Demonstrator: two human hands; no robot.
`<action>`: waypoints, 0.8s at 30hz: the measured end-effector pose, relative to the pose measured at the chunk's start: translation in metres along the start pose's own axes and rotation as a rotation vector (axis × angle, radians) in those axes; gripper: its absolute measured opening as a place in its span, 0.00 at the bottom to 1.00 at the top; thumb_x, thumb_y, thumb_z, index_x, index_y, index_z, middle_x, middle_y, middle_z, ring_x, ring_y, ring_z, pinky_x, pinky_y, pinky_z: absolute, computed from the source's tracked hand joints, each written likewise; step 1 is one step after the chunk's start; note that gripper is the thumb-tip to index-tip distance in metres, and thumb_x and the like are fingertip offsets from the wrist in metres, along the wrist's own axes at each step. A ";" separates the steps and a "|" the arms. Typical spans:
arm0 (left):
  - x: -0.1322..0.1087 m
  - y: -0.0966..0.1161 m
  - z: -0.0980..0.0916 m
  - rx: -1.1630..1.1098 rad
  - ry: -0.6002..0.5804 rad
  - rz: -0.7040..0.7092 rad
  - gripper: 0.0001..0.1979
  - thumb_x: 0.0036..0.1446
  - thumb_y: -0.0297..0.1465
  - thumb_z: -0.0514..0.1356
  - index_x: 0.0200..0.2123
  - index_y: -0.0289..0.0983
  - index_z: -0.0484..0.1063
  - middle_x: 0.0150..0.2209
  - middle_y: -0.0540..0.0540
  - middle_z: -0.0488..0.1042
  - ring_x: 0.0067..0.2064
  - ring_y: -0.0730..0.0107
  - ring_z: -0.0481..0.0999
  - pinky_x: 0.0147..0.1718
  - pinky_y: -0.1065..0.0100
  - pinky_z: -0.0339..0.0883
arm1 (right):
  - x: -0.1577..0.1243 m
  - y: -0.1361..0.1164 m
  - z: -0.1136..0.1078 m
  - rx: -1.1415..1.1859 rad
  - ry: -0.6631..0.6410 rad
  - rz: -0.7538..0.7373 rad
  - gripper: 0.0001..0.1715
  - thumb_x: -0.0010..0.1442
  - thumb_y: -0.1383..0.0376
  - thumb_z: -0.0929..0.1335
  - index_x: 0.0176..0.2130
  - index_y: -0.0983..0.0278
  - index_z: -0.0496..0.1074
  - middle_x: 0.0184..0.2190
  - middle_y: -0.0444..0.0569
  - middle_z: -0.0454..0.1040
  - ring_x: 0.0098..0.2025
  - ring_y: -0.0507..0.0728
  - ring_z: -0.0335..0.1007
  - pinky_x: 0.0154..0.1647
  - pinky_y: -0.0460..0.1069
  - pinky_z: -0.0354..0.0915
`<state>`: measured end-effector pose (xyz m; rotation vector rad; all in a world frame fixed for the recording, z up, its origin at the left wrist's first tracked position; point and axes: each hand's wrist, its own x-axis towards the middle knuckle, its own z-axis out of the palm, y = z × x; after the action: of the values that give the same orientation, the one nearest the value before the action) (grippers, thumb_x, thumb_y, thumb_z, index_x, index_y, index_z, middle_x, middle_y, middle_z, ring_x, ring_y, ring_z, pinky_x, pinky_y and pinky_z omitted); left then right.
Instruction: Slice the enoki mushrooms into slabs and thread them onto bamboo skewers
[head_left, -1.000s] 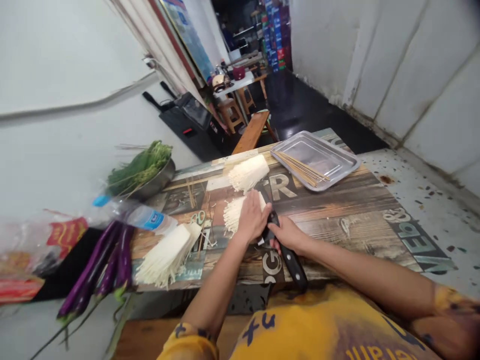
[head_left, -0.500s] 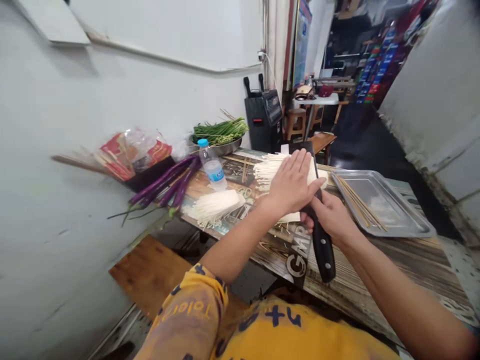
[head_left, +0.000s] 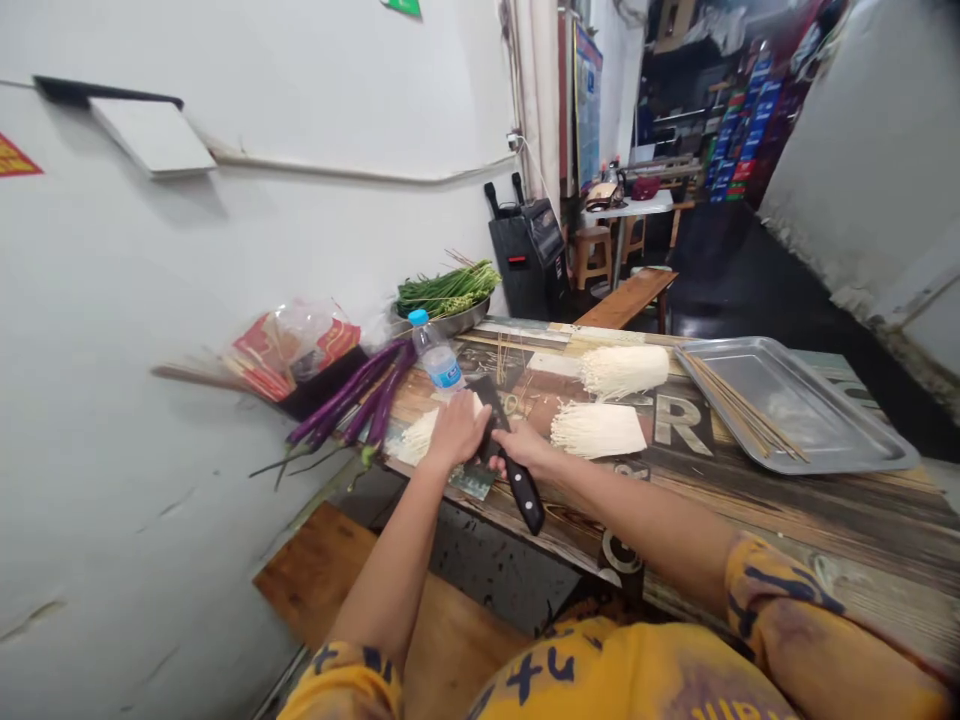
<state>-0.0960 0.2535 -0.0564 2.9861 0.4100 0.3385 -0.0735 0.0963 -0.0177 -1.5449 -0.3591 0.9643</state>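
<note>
Nearly at table (head_left: 559, 530) edge, left hand (head_left: 457, 430) covers mushrooms (head_left: 415, 438) (knife (head_left: 523, 487) beside).

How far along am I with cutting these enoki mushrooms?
Looks done: the far enoki bundle and near enoki bundle lie on the table, seemingly trimmed. In hand: left hand holds down a third bundle, right hand grips the knife beside it. Left: eggplants, greens and skewers in the tray look untouched.
</note>
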 end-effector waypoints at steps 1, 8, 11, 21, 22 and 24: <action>0.001 0.000 0.003 0.006 -0.002 -0.003 0.32 0.64 0.43 0.40 0.61 0.23 0.55 0.62 0.27 0.57 0.65 0.48 0.55 0.60 0.47 0.48 | -0.004 0.000 -0.010 -0.004 0.026 -0.001 0.06 0.64 0.66 0.58 0.34 0.61 0.61 0.15 0.42 0.67 0.16 0.49 0.61 0.21 0.46 0.66; -0.001 0.013 -0.009 0.126 0.097 -0.019 0.35 0.63 0.47 0.42 0.62 0.26 0.54 0.62 0.28 0.57 0.65 0.46 0.54 0.60 0.43 0.44 | -0.085 0.023 -0.122 0.028 0.316 -0.080 0.05 0.63 0.63 0.59 0.34 0.61 0.56 0.14 0.39 0.66 0.13 0.47 0.57 0.14 0.41 0.57; 0.002 0.046 -0.014 0.160 0.217 0.095 0.37 0.62 0.49 0.42 0.63 0.25 0.52 0.63 0.28 0.56 0.65 0.46 0.52 0.61 0.44 0.42 | -0.125 0.051 -0.157 0.131 0.502 -0.121 0.09 0.60 0.60 0.62 0.32 0.62 0.57 0.15 0.40 0.69 0.13 0.48 0.58 0.12 0.42 0.59; 0.020 0.188 0.049 0.038 -0.141 0.723 0.49 0.51 0.55 0.56 0.63 0.25 0.49 0.65 0.29 0.52 0.66 0.47 0.50 0.63 0.51 0.45 | -0.178 0.111 -0.175 0.330 0.637 -0.043 0.07 0.63 0.63 0.59 0.31 0.61 0.56 0.14 0.40 0.68 0.11 0.48 0.57 0.10 0.42 0.58; 0.022 0.191 0.052 0.036 -0.155 0.725 0.48 0.50 0.54 0.57 0.63 0.25 0.50 0.64 0.28 0.53 0.66 0.47 0.51 0.63 0.51 0.46 | -0.179 0.113 -0.174 0.337 0.612 -0.040 0.07 0.63 0.64 0.59 0.32 0.61 0.56 0.14 0.39 0.68 0.11 0.48 0.57 0.10 0.42 0.58; 0.028 0.191 0.056 0.035 -0.177 0.723 0.47 0.50 0.52 0.58 0.62 0.24 0.51 0.63 0.27 0.55 0.65 0.45 0.54 0.62 0.50 0.48 | -0.181 0.115 -0.171 0.354 0.559 -0.024 0.07 0.64 0.65 0.58 0.32 0.61 0.55 0.13 0.38 0.67 0.11 0.48 0.56 0.10 0.41 0.58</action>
<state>-0.0081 0.0737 -0.0789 3.0483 -0.7012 0.1113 -0.0908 -0.1729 -0.0689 -1.4057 0.1814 0.5076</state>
